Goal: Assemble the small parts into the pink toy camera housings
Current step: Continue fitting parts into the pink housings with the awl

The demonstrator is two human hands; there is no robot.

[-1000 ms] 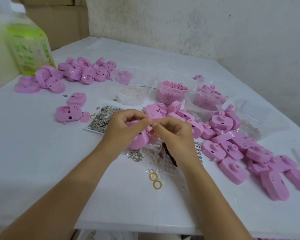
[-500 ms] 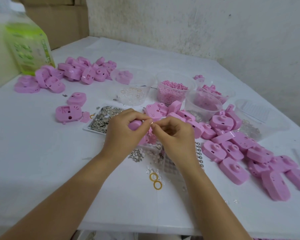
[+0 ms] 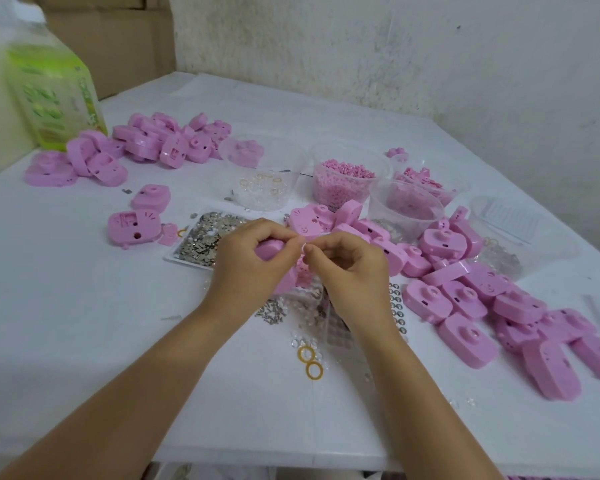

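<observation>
My left hand (image 3: 257,263) curls round a housing (image 3: 270,250), which sits in the palm, mostly hidden. My right hand (image 3: 352,268) pinches a small pale part (image 3: 302,242) at the housing's upper edge, fingertips meeting. Its long axis seems to slant from fingertips toward wrist; its facing I cannot tell. Beyond my left knuckles lies a tray (image 3: 174,259) of metal bits, and right of my right hand a pile (image 3: 465,292) of housings.

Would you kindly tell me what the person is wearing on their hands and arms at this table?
Nothing is worn that the picture shows. The left hand and right hand are ungloved, with no rings on the fingers in view. The left forearm and right forearm are bare down to the picture's bottom edge: no sleeve, watch or bracelet shows.
</observation>
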